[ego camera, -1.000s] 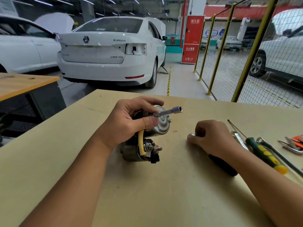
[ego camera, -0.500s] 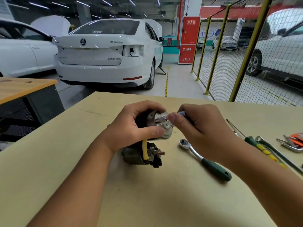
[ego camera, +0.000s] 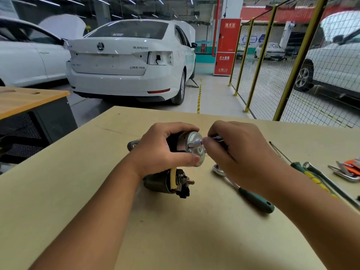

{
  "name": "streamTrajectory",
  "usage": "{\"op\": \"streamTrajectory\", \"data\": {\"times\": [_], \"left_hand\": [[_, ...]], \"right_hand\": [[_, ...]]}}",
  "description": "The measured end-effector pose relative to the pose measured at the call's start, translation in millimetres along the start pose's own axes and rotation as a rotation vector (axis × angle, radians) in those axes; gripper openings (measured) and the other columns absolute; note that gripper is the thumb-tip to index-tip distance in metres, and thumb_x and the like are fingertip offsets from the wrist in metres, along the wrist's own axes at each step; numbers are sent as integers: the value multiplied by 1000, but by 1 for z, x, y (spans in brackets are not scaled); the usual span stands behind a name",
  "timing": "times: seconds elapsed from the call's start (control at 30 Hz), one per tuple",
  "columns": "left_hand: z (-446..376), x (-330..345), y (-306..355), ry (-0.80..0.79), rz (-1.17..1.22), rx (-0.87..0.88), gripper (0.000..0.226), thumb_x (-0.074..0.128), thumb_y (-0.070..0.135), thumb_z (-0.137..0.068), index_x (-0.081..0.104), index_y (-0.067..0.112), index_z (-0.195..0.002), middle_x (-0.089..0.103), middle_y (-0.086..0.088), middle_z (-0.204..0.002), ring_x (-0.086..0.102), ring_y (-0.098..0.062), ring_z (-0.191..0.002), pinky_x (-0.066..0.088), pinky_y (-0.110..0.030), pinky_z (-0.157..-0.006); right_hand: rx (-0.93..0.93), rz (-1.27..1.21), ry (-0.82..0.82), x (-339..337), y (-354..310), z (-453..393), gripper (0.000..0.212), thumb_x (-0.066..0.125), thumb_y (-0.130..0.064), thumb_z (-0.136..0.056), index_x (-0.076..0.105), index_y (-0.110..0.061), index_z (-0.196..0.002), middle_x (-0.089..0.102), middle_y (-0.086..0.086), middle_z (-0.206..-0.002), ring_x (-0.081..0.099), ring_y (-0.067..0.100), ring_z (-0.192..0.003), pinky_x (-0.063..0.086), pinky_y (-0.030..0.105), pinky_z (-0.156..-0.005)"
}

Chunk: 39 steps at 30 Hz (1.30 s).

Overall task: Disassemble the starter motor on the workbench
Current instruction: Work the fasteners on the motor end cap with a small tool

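The starter motor lies on the workbench, its silver end cap facing right and its dark solenoid with a yellow strip nearer me. My left hand grips the motor body from above. A chrome socket extension sticks out of the end cap. My right hand pinches the extension's outer end with curled fingers; most of the bar is hidden under them.
A green-handled ratchet lies on the bench just right of the motor. A green-and-yellow screwdriver, wrenches and an orange tool sit at the right edge. White cars and a yellow mesh fence stand beyond the bench.
My right hand left the ratchet on the bench, moved left to the extension and took hold of it. My left hand has kept its grip on the motor.
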State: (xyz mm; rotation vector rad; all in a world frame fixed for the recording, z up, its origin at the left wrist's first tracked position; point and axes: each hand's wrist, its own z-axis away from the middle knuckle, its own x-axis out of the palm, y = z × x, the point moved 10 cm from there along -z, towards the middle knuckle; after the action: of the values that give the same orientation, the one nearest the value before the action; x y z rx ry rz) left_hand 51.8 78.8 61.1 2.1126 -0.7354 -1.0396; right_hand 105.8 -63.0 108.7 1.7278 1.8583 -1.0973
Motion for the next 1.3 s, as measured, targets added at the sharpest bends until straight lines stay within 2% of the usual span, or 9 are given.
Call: {"op": "streamTrajectory", "data": {"times": [0.13, 0.27, 0.37, 0.43, 0.63, 0.83, 0.9, 1.03, 1.3], "left_hand": [[0, 1, 1, 15, -8, 4, 70, 90, 44, -60, 74, 22, -124, 78, 6, -112, 73, -16, -109, 58, -48, -99], [-1, -3, 0, 25, 28, 7, 68, 93, 34, -63, 74, 16, -126, 77, -1, -114, 73, -21, -111, 57, -51, -101], [-1, -6, -2, 33, 38, 5, 64, 92, 23, -67, 73, 13, -127, 77, -3, -115, 73, -21, -111, 57, -50, -101], [0, -7, -3, 31, 61, 3, 62, 92, 21, -70, 72, 12, -129, 77, -4, -117, 73, -21, -112, 57, -50, -101], [0, -6, -5, 34, 51, 14, 61, 93, 26, -69, 73, 17, -126, 77, 2, -115, 73, -18, -110, 58, -44, -101], [0, -5, -4, -3, 113, 20, 56, 91, 16, -75, 72, 14, -127, 76, -6, -115, 73, -26, -110, 60, -52, -97], [0, -6, -5, 0, 144, 19, 55, 91, 14, -75, 72, 13, -126, 76, -6, -115, 73, -27, -110, 62, -49, -94], [1, -11, -4, 37, 99, 37, 54, 93, 17, -72, 74, 19, -123, 76, 4, -113, 73, -17, -109, 61, -37, -96], [1, -9, -4, 19, 111, 24, 57, 92, 16, -73, 72, 14, -127, 76, -4, -118, 72, -24, -113, 60, -49, -97]], "right_hand": [[-28, 35, -49, 12, -3, 3, 36, 51, -31, -103, 47, -15, -71, 43, -5, -59, 42, 18, -55, 38, 41, -53], [-30, 4, -15, 12, -3, 3, 18, 64, -21, -97, 58, -9, -85, 54, -3, -71, 48, 22, -64, 42, 40, -59], [-15, -21, 31, 9, -6, 3, 13, 70, -13, -92, 59, -9, -86, 50, -9, -71, 45, 16, -63, 37, 29, -55], [11, -41, 32, 11, -7, 3, 13, 67, -18, -95, 58, -13, -87, 47, -14, -69, 45, 9, -63, 35, 24, -54], [119, 79, -88, 21, -4, -2, 37, 40, -44, -103, 40, -28, -69, 45, -8, -64, 43, 9, -60, 29, 32, -53], [81, -21, -22, 15, -13, -5, 16, 68, -19, -92, 52, -16, -89, 52, -7, -76, 47, 16, -70, 43, 38, -59], [72, -20, -26, 16, -15, -4, 15, 61, -28, -96, 52, -19, -89, 52, -9, -74, 47, 12, -69, 39, 35, -57], [110, 54, -130, 28, -9, -4, 36, 41, -47, -102, 44, -26, -73, 46, -7, -67, 44, 12, -63, 32, 37, -57], [108, -9, -34, 21, -5, -6, 23, 64, -35, -95, 59, -20, -79, 51, -10, -67, 48, 8, -64, 35, 26, -55]]}}
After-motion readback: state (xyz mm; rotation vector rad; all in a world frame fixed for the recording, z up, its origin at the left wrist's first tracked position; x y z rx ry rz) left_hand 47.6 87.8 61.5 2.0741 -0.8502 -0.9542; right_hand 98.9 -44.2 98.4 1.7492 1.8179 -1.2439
